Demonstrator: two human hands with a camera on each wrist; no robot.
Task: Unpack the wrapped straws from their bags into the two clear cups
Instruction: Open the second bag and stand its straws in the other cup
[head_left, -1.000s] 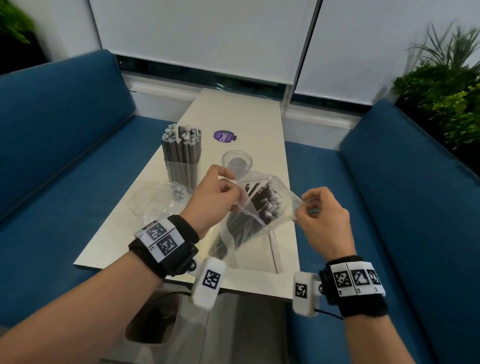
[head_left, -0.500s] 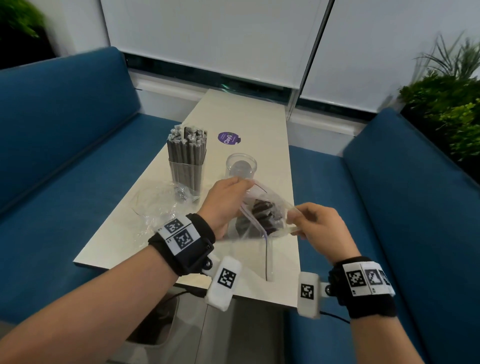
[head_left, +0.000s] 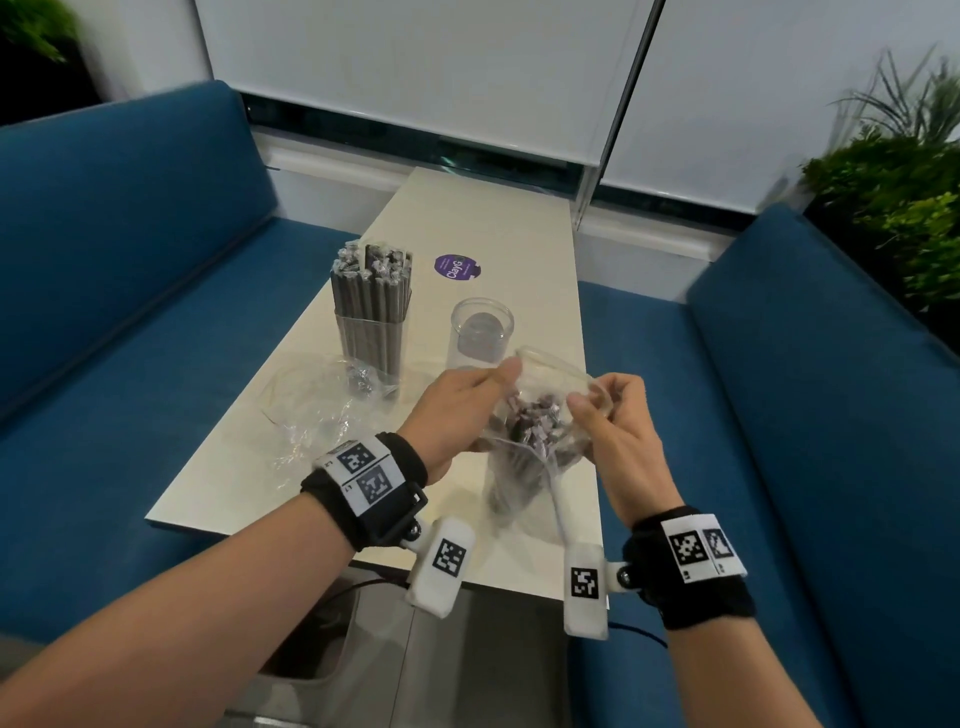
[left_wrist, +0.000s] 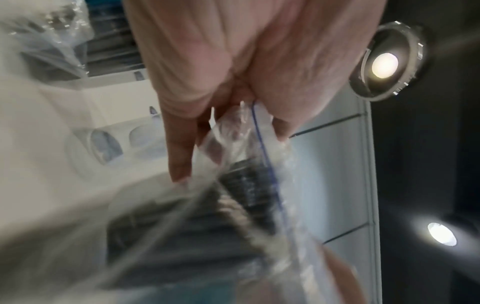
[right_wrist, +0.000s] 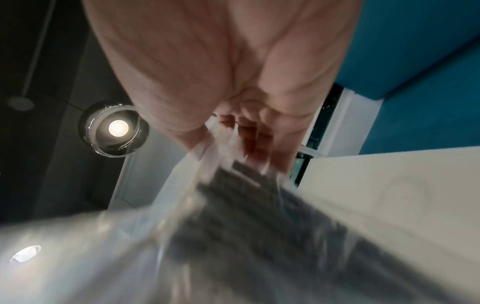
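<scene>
A clear zip bag (head_left: 524, 483) of dark wrapped straws (head_left: 530, 423) stands upright on the table's near right part, its mouth spread. My left hand (head_left: 467, 395) pinches the bag's left rim and my right hand (head_left: 605, 402) pinches its right rim. The wrist views show the same bag (left_wrist: 249, 185) (right_wrist: 233, 205) blurred, held between finger and thumb. Beyond the bag stands an empty clear cup (head_left: 480, 332). To its left, a second clear cup (head_left: 371, 338) is packed with upright wrapped straws.
A crumpled empty plastic bag (head_left: 311, 410) lies left of the full cup. A purple round sticker (head_left: 457, 266) sits farther back on the white table (head_left: 493, 228). Blue bench seats (head_left: 130, 312) flank both sides; plants (head_left: 893, 197) stand at right.
The bag swung from slanted to upright. My hands came closer together at its mouth, and the straw ends now point up between them.
</scene>
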